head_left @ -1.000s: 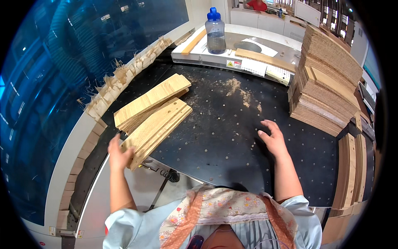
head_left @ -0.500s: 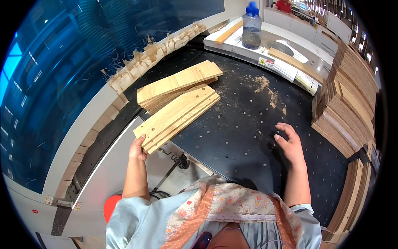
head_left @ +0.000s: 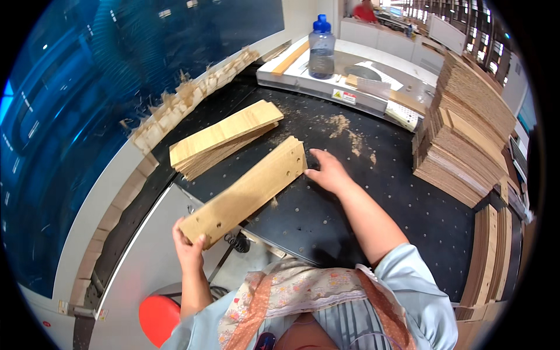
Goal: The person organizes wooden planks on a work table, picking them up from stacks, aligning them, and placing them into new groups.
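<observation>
A stack of long pale wooden boards with drilled holes (head_left: 248, 189) lies slantwise over the front edge of the black perforated table (head_left: 373, 198). My left hand (head_left: 188, 248) grips the stack's near end, which hangs off the table. My right hand (head_left: 328, 171) rests flat on the table, fingers against the stack's far end. A second pile of similar boards (head_left: 224, 137) lies just behind, to the left.
Tall stacks of brown boards (head_left: 466, 134) fill the right side. A blue-capped water bottle (head_left: 321, 49) stands on the white machine top (head_left: 373, 81) at the back. Sawdust (head_left: 338, 125) is scattered mid-table. Wood offcuts (head_left: 181, 102) line the left rail. A red round object (head_left: 158, 318) sits below.
The board stack has slid toward me and off the front edge, apart from the second pile. My right hand moved left across the table to the stack's far end.
</observation>
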`<state>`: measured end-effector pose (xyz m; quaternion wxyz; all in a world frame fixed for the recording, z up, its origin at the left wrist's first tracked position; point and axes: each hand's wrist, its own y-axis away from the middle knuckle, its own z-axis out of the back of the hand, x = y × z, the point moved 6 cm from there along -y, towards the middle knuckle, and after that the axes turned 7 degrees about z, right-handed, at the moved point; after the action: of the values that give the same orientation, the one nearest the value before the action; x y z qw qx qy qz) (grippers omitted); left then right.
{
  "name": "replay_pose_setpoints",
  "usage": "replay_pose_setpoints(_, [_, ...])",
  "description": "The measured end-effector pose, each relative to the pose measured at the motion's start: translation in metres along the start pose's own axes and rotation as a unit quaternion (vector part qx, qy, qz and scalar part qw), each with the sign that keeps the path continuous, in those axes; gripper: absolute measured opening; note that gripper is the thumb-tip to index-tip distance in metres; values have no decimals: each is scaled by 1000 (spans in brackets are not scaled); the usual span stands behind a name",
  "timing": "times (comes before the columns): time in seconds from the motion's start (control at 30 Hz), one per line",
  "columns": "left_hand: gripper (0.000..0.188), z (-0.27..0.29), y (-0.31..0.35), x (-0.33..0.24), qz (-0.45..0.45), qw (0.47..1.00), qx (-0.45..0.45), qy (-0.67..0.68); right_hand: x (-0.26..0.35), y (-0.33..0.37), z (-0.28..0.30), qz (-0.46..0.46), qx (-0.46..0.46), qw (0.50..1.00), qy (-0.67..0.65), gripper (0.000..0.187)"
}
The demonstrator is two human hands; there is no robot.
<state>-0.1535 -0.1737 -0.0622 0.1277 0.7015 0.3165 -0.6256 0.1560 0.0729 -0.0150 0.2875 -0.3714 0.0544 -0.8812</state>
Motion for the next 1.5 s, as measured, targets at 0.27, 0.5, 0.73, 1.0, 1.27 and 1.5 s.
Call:
replay_pose_setpoints(0.27, [80,-3,24,24,2,996,64,-56,-53,-20,-21,-91,-16,955,-280,82])
replay_pose_setpoints(0.5, [61,-9,26,58,69,997,41,16,-54,-27,-49,-109,-21,875,-470,75])
replay_pose_setpoints(0.73, [56,-19,-17,46,35,997,65,-15,-24,-12,17,-96,-103,872,-468,78])
replay_pose_setpoints(1.0, [51,-152,-41,32,64,950,306,-4,-73,100,117,-151,-313,858,-377,71])
replay_pose_setpoints(1.27, [58,-225,-40,51,91,920,351,-150,-129,192,131,-192,-356,833,-378,65])
replay_pose_setpoints(1.5, [58,-229,-36,53,152,942,300,10,-138,203,128,-163,-326,853,-374,70])
